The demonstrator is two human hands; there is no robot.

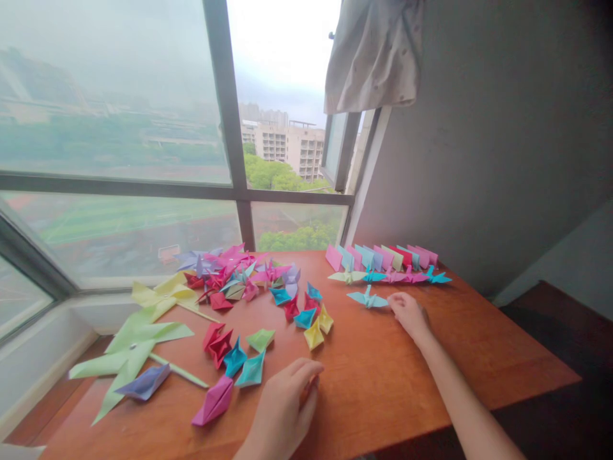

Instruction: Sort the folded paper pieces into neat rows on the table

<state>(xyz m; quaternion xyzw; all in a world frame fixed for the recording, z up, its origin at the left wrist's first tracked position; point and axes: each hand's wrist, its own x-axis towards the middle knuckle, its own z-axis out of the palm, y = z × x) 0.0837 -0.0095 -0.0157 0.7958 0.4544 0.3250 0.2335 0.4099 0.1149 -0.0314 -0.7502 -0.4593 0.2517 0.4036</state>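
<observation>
A light blue paper crane [368, 298] stands on the table with its wings spread. My right hand [408, 314] has its fingertips closed at the tip of the crane's right wing. Just behind it runs a row of paper cranes [393, 275] in pale green, blue and pink. My left hand [290, 402] rests near the table's front, fingers curled in and nothing visible in them. Beside it lie a teal folded paper boat [251, 370] and a magenta paper boat [214, 402].
Folded paper pieces [382, 257] line the back right of the wooden table [383, 377]. A heap of origami [234, 271] fills the back left. A green pinwheel [131, 351] and a yellow pinwheel [165, 295] lie at left. Windows border the table's far side.
</observation>
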